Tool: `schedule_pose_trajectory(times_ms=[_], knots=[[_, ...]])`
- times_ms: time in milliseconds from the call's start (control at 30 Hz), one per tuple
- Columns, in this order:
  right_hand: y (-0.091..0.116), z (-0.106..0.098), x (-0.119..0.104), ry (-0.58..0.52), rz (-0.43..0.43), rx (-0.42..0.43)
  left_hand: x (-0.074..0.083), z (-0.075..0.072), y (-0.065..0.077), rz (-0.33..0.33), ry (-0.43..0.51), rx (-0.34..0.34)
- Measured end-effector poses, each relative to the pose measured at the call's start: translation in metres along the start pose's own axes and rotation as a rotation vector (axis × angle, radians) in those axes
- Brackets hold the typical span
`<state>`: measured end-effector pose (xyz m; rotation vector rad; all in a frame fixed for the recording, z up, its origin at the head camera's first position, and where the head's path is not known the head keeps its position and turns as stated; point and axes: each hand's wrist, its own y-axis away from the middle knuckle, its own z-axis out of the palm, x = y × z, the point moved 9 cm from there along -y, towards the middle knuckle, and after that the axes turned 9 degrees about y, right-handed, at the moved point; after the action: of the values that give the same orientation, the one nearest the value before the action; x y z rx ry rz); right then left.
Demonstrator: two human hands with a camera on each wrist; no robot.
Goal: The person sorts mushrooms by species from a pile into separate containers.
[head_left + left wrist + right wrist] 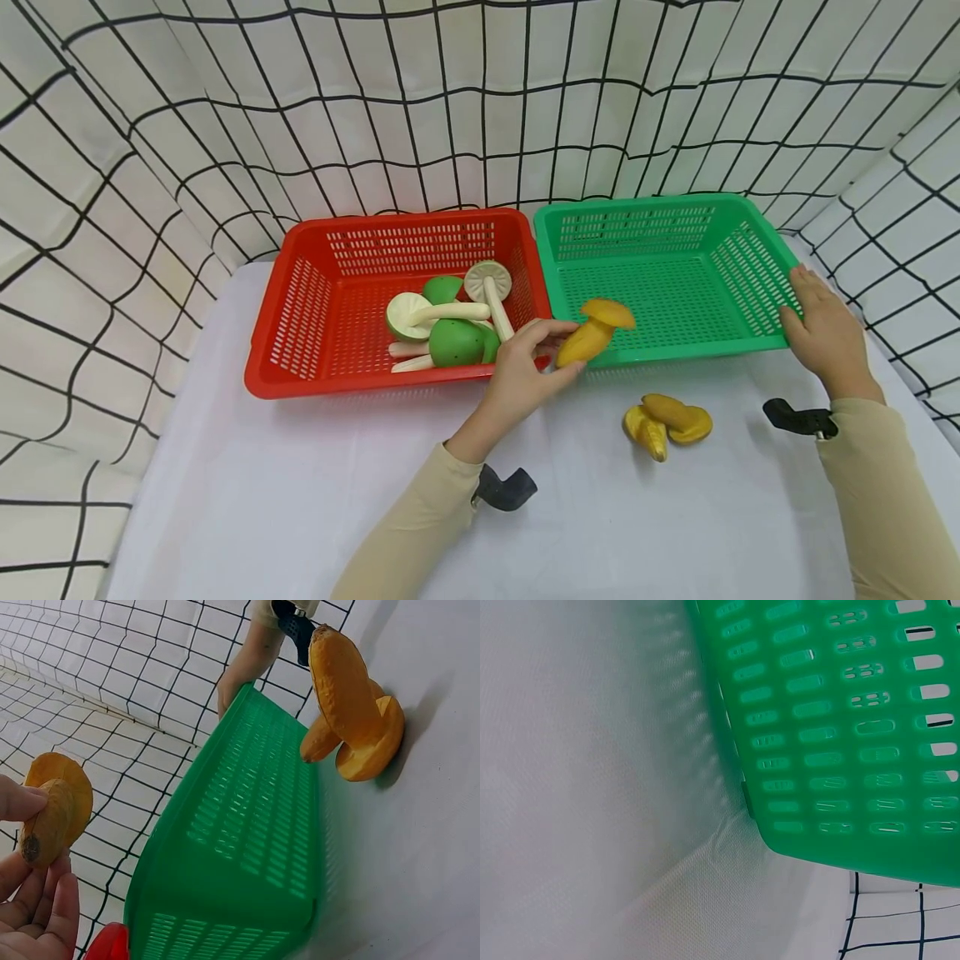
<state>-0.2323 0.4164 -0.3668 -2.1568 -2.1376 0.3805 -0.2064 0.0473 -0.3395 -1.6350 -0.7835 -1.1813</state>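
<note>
My left hand pinches a yellow toy mushroom between thumb and fingers, above the near rims where the two baskets meet. In the left wrist view the mushroom shows its stem end towards the camera. My right hand grips the right rim of the green basket, thumb on the inner side. Beside the left hand, the red basket holds several green-capped mushrooms with pale stems. In the right wrist view only the green basket's slotted wall shows; the hand is out of that picture.
More yellow mushrooms lie in a small pile on the white tabletop, in front of the green basket. A white cloth with a black grid stands behind and at both sides. Each sleeve carries a black wrist mount.
</note>
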Motion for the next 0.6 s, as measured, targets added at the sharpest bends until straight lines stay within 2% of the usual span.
schedule_pose_trajectory(times_ms=[267, 600], knots=[[0.0, 0.0, 0.0, -0.004, 0.002, 0.009, -0.002, 0.004, -0.012, -0.003, -0.042, -0.028], [-0.001, 0.001, 0.002, -0.001, 0.015, 0.006, -0.009, 0.003, -0.02, 0.0, -0.056, 0.005]])
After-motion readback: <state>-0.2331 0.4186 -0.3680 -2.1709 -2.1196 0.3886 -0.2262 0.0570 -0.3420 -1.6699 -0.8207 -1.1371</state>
